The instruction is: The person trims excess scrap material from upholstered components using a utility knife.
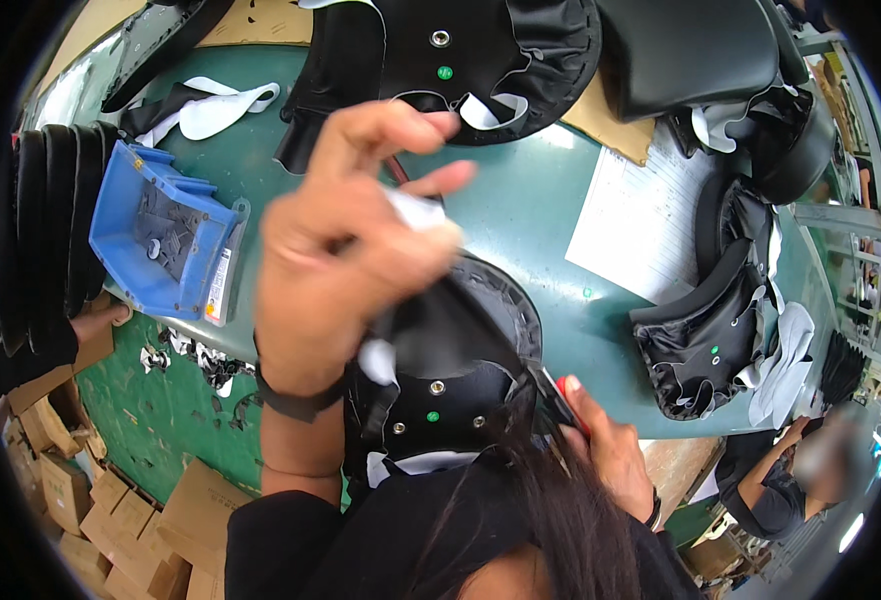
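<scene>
In front of my body stands a black padded seat part (pixel 415 405) with metal-ringed holes, a green round sticker and loose cover edges with white backing. My left hand (pixel 335 245) is raised over it and blurred. Its thumb and fingers close on a white-backed black strip of cover material (pixel 418 210), stretching down toward the part. At the part's right side, my right hand (pixel 608 450) is wrapped round a red-handled tool (pixel 566 400) with a dark, narrow front. The tool's tip lies against the cover edge, and its exact kind is unclear.
A blue bin (pixel 120 235) of small dark pieces sits on the green table (pixel 535 225). Beyond are a large black padded part (pixel 460 50), paper sheets (pixel 625 215) and more covered parts (pixel 705 330). Cardboard boxes (pixel 115 515) stand lower left. Another person (pixel 790 480) is at right.
</scene>
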The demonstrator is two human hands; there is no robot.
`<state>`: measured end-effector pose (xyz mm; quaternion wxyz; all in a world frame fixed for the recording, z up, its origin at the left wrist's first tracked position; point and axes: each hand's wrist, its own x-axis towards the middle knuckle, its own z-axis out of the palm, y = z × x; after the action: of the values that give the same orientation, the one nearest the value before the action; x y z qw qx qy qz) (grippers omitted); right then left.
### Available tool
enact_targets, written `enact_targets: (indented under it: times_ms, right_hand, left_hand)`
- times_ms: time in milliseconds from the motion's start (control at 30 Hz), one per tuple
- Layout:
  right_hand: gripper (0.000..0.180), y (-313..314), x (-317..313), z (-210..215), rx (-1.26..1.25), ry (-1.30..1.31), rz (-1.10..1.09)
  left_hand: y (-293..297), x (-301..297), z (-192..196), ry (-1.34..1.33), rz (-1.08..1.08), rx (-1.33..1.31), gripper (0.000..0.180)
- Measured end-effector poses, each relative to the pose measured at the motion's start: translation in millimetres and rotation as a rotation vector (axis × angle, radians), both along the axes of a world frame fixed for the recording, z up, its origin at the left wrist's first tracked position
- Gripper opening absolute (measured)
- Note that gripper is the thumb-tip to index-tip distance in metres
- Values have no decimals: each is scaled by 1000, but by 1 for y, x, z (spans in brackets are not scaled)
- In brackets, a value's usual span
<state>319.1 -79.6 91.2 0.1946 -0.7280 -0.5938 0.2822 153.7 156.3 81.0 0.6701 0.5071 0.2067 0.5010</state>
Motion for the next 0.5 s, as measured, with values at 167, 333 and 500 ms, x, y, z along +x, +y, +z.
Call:
enact_targets:
  times_ms: [167,333,500]
  right_hand:
    - [60,15,14,5,-2,-115,114]
    - [59,29,21,14,-148,-164,188]
    - [55,-27,16,10,-71,-92,113]
  left_hand:
    - [-24,-4,12,956,-302,670,24]
    - [-46,-3,-7,1080,-512,829,22]
    - [-27,-10,-13,161,-125,319,24]
